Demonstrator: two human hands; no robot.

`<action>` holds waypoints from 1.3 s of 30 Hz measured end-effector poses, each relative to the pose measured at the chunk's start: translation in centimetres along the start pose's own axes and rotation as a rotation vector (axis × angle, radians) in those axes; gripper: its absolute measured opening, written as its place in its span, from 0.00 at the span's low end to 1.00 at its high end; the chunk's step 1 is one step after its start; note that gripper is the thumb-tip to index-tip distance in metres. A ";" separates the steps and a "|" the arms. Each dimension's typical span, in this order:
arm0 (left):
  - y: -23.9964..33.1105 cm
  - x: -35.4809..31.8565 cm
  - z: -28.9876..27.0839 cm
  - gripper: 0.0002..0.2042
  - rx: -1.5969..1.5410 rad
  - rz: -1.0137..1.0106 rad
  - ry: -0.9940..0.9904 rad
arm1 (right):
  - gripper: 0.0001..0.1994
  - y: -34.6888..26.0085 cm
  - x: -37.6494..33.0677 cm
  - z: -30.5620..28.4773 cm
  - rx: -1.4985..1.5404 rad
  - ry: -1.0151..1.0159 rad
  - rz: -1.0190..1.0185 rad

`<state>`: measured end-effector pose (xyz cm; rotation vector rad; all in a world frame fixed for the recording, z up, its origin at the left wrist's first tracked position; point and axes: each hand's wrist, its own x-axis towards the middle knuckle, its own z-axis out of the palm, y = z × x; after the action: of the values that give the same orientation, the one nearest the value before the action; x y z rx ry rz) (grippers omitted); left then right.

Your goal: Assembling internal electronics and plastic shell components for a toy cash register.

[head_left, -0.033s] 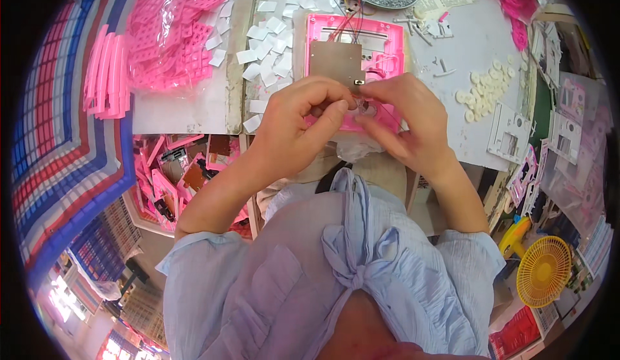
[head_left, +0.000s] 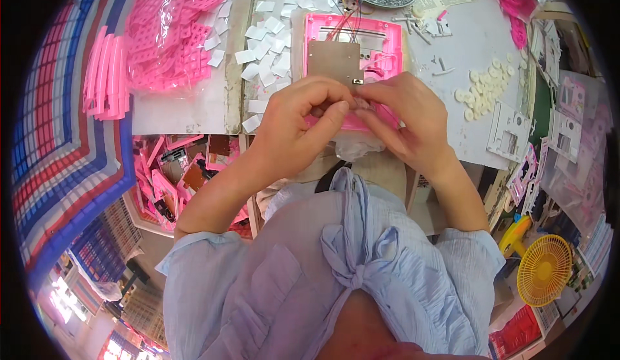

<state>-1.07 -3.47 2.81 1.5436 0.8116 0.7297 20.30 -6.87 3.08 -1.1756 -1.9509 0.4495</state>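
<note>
A pink plastic housing (head_left: 311, 29) lies in front of me, with a brown circuit board (head_left: 334, 59) and thin wires (head_left: 352, 27) in it. Over its near part, my left hand (head_left: 303, 117) and my right hand (head_left: 407, 117) meet fingertip to fingertip. Both are closed in a pinch. Whatever sits between the fingers is small and mostly hidden. A small black switch (head_left: 358, 81) shows at the board's lower right corner, just beyond the fingertips. Clear plastic film (head_left: 358, 147) hangs at the housing's near edge.
White square pieces (head_left: 261, 51) and bagged pink parts (head_left: 171, 43) lie to the left. A round tray of screws (head_left: 381, 1) stands at the back. Cream round pieces (head_left: 481, 92) are at right. Below the table's left edge is a bin of pink parts (head_left: 171, 185); a yellow fan (head_left: 544, 271) stands lower right.
My right thumb has moved up toward the other fingertips, and the pinch is tighter. The small clear-looking piece that showed between my hands is now mostly covered. My left hand looks the same.
</note>
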 end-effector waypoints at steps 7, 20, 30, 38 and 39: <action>1.0 0.2 1.4 0.08 0.431 0.210 0.036 | 0.08 -0.1 -0.2 -1.8 0.504 0.009 0.555; -3.4 -1.0 1.8 0.07 0.706 0.415 -0.118 | 0.06 -2.7 -4.0 -2.0 -0.490 -0.491 0.119; -3.6 -0.9 1.6 0.08 0.705 0.434 -0.121 | 0.09 -0.9 -4.3 -2.3 -0.386 -0.504 0.066; -3.5 -0.9 1.7 0.14 0.814 0.574 -0.193 | 0.17 2.9 -7.4 -1.5 -0.247 -0.255 -0.030; -3.5 -0.7 1.8 0.15 0.820 0.613 -0.201 | 0.19 2.9 -8.0 -1.3 -0.258 -0.230 -0.023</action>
<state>-0.35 -4.82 -0.91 2.6277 0.4894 0.6823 24.99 -12.33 -1.61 -1.3076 -2.2720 0.3394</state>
